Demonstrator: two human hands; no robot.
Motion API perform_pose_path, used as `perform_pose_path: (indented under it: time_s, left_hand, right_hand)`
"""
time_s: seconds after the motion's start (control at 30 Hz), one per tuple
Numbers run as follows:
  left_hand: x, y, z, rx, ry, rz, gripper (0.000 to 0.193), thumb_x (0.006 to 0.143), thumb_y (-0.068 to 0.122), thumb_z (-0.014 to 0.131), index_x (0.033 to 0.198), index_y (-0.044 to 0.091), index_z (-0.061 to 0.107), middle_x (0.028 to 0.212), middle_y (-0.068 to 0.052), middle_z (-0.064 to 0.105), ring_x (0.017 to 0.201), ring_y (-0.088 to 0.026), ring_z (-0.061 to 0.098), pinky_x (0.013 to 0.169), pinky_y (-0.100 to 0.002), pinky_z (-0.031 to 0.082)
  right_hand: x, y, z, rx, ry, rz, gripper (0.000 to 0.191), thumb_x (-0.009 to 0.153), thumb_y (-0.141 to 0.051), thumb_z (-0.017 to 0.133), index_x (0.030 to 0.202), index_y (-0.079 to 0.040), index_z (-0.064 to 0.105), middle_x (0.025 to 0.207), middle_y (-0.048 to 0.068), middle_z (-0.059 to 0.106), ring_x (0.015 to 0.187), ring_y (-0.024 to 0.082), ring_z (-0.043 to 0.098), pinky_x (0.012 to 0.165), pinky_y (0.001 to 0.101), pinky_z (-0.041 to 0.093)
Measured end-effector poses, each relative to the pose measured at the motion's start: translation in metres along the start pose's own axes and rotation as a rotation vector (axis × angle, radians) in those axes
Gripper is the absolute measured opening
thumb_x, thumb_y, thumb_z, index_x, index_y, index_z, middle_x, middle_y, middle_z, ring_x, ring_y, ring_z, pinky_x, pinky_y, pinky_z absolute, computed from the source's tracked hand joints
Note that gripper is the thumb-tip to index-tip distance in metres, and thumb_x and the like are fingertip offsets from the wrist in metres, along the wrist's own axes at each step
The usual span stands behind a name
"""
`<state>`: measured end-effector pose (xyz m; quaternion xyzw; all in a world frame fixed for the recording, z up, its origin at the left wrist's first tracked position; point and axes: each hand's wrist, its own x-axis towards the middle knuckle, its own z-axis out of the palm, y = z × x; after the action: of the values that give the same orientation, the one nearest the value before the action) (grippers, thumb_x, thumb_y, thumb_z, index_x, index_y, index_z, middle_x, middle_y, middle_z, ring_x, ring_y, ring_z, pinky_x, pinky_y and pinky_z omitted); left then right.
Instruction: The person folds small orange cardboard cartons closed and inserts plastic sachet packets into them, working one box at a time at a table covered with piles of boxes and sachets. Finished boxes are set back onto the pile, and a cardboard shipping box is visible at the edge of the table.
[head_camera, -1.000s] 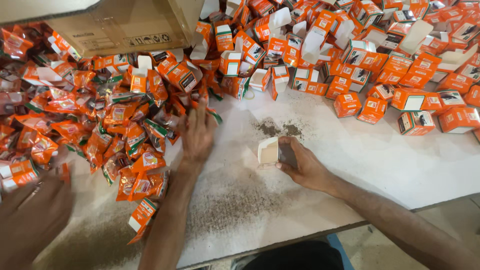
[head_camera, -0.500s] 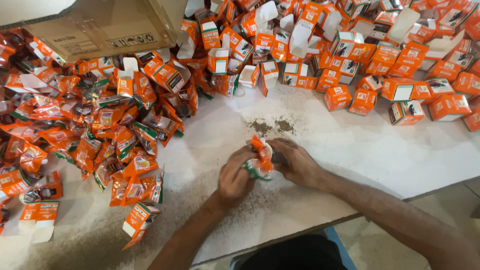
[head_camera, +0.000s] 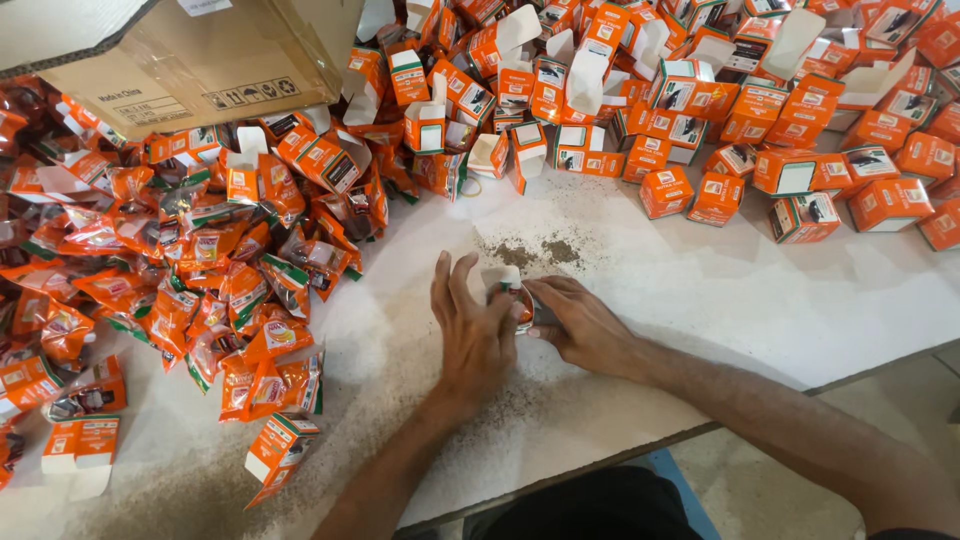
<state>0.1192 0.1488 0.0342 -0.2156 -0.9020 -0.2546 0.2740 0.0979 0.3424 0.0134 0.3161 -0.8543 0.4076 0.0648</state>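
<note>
One small carton (head_camera: 503, 281), white inside with orange print, sat between both hands near the middle of the white table (head_camera: 700, 300), its open flap pointing to the far side. An orange sachet (head_camera: 522, 305) showed just at its mouth, pressed between the fingers. The left hand (head_camera: 472, 335) lay flat-backed over the carton's left side, fingers close together and curled against it, thumb pushing at the sachet. The right hand (head_camera: 580, 325) closed around the carton from the right, fingers bent under and pinching it; how much of the sachet was already inside could not be told.

Just beyond the hands, a patch of dark spilled granules (head_camera: 535, 252) lay on the table, and finer dust (head_camera: 330, 420) was scattered toward the near left edge. Left of the hands spread a heap of orange sachets (head_camera: 200, 270), some crumpled, reaching the near left corner, where a few flat cartons (head_camera: 80, 445) lay. Across the far side and to the right stood a crowd of orange cartons (head_camera: 700, 110), many with lids open. A brown cardboard box (head_camera: 190, 60) rested at the far left, partly over the sachet heap.
</note>
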Motion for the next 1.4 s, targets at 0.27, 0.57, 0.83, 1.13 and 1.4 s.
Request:
perform_pose_path:
  time_s: [0.27, 0.57, 0.83, 1.13, 1.4]
  left_hand:
    - [-0.001, -0.022, 0.019, -0.755, -0.105, -0.623, 0.042, 0.087, 0.011, 0.073, 0.124, 0.0, 0.056, 0.109, -0.011, 0.061, 0.081, -0.012, 0.059, 0.067, -0.028, 0.051]
    - [0.005, -0.035, 0.023, -0.996, -0.215, -0.589, 0.018, 0.092, 0.005, 0.065, 0.105, -0.006, 0.059, 0.09, -0.005, 0.065, 0.08, -0.009, 0.064, 0.068, -0.028, 0.056]
    - [0.01, -0.066, 0.009, -1.415, -0.41, -0.84, 0.012, 0.095, 0.01, 0.066, 0.096, -0.002, 0.066, 0.078, -0.01, 0.068, 0.061, -0.013, 0.063, 0.063, -0.033, 0.06]
    - [0.001, -0.038, 0.022, -0.696, -0.096, -0.3, 0.031, 0.091, 0.004, 0.067, 0.121, -0.003, 0.069, 0.116, -0.016, 0.071, 0.107, -0.026, 0.068, 0.092, -0.038, 0.057]
    - [-0.003, -0.038, -0.005, -0.499, -0.268, 0.113, 0.045, 0.083, 0.007, 0.08, 0.125, 0.002, 0.064, 0.143, -0.023, 0.06, 0.141, -0.041, 0.051, 0.114, -0.045, 0.046]
  right_hand:
    - [-0.001, -0.002, 0.002, -0.034, 0.006, 0.002, 0.068, 0.083, -0.016, 0.078, 0.141, 0.001, 0.046, 0.131, 0.023, 0.063, 0.125, 0.043, 0.056, 0.103, 0.0499, 0.046]
    - [-0.002, -0.008, -0.003, -0.022, 0.06, -0.09, 0.052, 0.087, -0.012, 0.077, 0.134, -0.006, 0.057, 0.121, 0.017, 0.07, 0.113, 0.04, 0.066, 0.094, 0.0477, 0.054]
    - [-0.003, -0.007, -0.002, -0.062, 0.057, -0.154, 0.048, 0.085, -0.002, 0.074, 0.131, -0.004, 0.06, 0.129, 0.021, 0.066, 0.119, 0.042, 0.062, 0.096, 0.0481, 0.053]
    - [0.0, -0.004, -0.002, -0.01, 0.028, -0.125, 0.046, 0.084, 0.001, 0.073, 0.127, -0.004, 0.059, 0.137, 0.024, 0.06, 0.118, 0.044, 0.064, 0.091, 0.046, 0.057]
    - [-0.002, 0.002, 0.0, 0.085, -0.01, 0.13, 0.05, 0.086, -0.008, 0.075, 0.12, -0.004, 0.039, 0.112, 0.023, 0.066, 0.103, 0.046, 0.067, 0.078, 0.0492, 0.055]
